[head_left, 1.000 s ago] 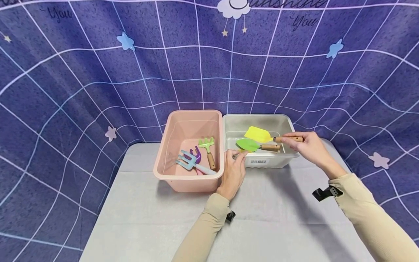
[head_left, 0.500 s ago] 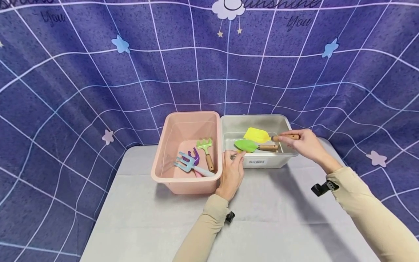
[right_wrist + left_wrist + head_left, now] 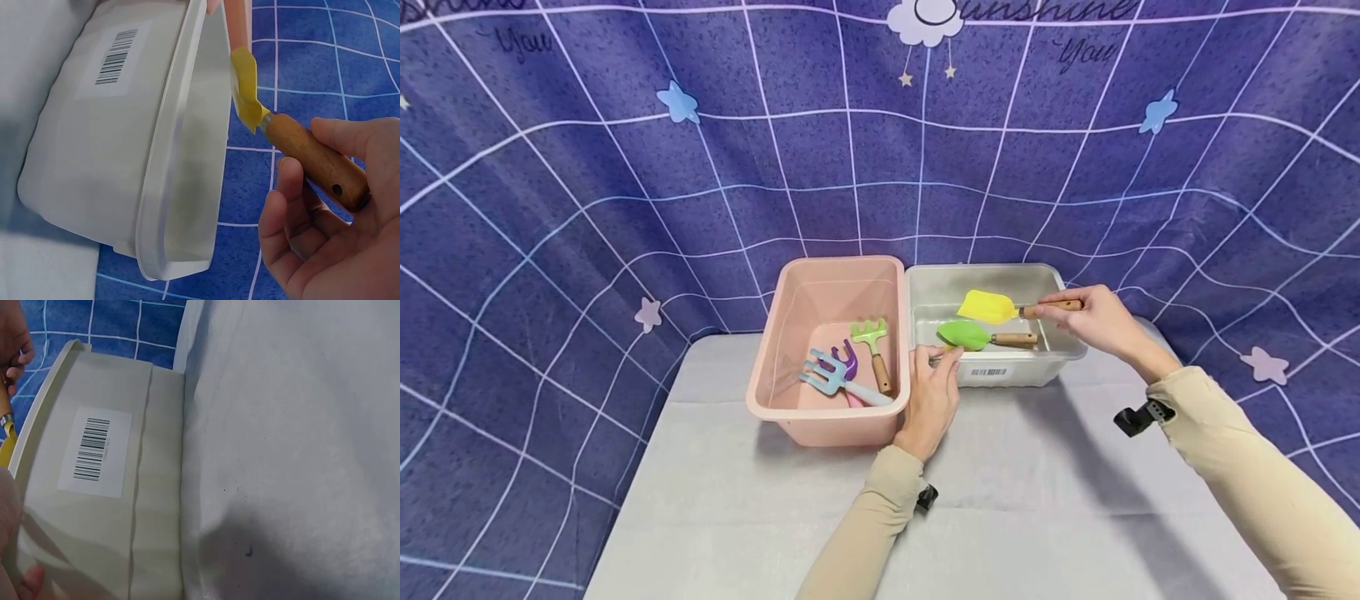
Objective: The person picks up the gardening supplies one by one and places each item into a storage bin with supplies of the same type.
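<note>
My right hand (image 3: 1101,321) grips the wooden handle of a yellow hand shovel (image 3: 987,307), thumb on one side and fingers on the other. The shovel's blade hangs over the grey bin (image 3: 1045,360); the right wrist view shows the handle (image 3: 315,159) from its butt end. A green leaf-shaped trowel (image 3: 964,335) with a wooden handle lies in this bin. At the bin's front left corner my left hand (image 3: 931,404) holds the rim, a bit of yellow showing behind its fingers. The left wrist view shows part of that hand against the bin's barcoded wall (image 3: 112,506).
A pink bin (image 3: 827,427) stands directly left of the grey one. Inside are a light blue fork (image 3: 829,375), a purple fork (image 3: 850,360), a green rake (image 3: 870,333) and something pink. A blue grid-patterned curtain (image 3: 880,150) hangs behind the light grey tabletop (image 3: 715,500).
My right hand has raised the yellow shovel slightly over the grey bin. The left hand stays at the rim. The head view has shifted a little.
</note>
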Demonstrator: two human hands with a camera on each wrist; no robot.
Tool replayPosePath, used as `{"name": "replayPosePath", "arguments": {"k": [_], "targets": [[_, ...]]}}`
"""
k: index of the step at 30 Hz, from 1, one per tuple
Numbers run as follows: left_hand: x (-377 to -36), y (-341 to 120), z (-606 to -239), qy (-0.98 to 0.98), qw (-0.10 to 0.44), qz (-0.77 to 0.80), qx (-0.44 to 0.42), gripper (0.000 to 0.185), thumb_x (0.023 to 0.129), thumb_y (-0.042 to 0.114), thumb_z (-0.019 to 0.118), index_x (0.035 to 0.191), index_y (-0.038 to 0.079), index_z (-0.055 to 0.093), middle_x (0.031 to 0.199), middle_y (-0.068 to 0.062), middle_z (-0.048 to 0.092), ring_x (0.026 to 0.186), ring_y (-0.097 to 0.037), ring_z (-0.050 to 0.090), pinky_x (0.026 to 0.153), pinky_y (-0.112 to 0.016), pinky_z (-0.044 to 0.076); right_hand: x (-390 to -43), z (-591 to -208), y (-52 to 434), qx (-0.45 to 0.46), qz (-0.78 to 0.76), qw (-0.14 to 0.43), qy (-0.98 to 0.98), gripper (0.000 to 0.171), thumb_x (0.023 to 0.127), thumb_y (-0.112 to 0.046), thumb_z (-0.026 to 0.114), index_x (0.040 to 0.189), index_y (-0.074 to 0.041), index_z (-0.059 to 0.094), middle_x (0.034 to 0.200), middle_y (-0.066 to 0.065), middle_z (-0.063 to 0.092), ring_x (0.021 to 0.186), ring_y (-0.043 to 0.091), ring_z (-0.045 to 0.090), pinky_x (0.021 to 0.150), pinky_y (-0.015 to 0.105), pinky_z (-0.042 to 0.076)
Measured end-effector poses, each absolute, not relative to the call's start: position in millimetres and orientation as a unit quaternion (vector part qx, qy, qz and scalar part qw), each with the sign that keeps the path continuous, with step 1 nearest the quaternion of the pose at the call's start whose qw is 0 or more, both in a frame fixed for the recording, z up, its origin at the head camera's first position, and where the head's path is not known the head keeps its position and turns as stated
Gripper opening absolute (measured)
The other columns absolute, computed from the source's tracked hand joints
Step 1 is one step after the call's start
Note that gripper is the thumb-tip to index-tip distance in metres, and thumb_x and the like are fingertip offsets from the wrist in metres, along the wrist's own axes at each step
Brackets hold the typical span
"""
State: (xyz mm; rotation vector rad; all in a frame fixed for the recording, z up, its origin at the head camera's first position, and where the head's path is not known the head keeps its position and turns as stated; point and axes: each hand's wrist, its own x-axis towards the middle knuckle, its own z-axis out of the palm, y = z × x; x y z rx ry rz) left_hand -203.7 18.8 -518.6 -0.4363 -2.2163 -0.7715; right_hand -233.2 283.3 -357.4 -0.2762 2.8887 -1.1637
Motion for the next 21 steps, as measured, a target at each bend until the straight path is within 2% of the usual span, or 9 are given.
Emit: {"name": "replayPosePath", "arguments": {"k": [8,10,13,16,21], "targets": [[-204.0,18.6,-519.1,-0.864,0.367,-0.302,-0.17,0.023,0.105,0.017,0.064,0.123,0.018,0.079,0.117,-0.01,0.058,0.113,-0.028,0.06,0.1,-0.037,0.049,-237.7,-359.0,282.6,-0.091,-0.349,0.018,0.933,0.044,0.098,-0.036,0.075,0.128,-0.004,0.077,0.087,0.004,0.079,0.069,0.008,0.062,0.061,0.026,0.049],[-203.8,19.1,-518.7,-0.865,0.364,-0.301,-0.168,0.023,0.106,0.018,0.064,0.123,0.019,0.079,0.118,-0.01,0.058,0.113,-0.028,0.06,0.1,-0.037,0.049,-239.0,-359.5,282.5,-0.093,-0.343,0.02,0.934,0.044,0.099,-0.037,0.074,0.128,-0.004,0.077,0.09,0.005,0.081,0.071,0.01,0.061,0.063,0.027,0.049],[-204.1,19.5,-518.3,-0.866,0.363,-0.3,-0.165,0.024,0.106,0.018,0.063,0.124,0.019,0.079,0.118,-0.01,0.059,0.113,-0.028,0.06,0.101,-0.037,0.049,-241.4,-359.9,281.4,-0.096,-0.334,0.021,0.937,0.043,0.1,-0.037,0.073,0.128,-0.005,0.077,0.1,0.01,0.083,0.077,0.013,0.06,0.067,0.027,0.048],[-205.0,19.2,-518.7,-0.865,0.364,-0.301,-0.168,0.023,0.106,0.018,0.063,0.124,0.018,0.079,0.117,-0.01,0.059,0.113,-0.028,0.06,0.101,-0.037,0.049,-243.8,-359.8,278.9,-0.096,-0.327,0.026,0.94,0.043,0.101,-0.039,0.072,0.129,-0.006,0.077,0.112,0.013,0.082,0.09,0.014,0.064,0.075,0.026,0.05],[-204.9,18.8,-519.2,-0.864,0.361,-0.309,-0.169,0.023,0.106,0.018,0.063,0.123,0.017,0.079,0.117,-0.01,0.059,0.113,-0.028,0.059,0.1,-0.038,0.049,-246.7,-359.3,272.8,-0.104,-0.324,0.036,0.94,0.045,0.101,-0.043,0.071,0.128,-0.008,0.078,0.114,0.011,0.081,0.102,0.019,0.07,0.089,0.033,0.052]]}}
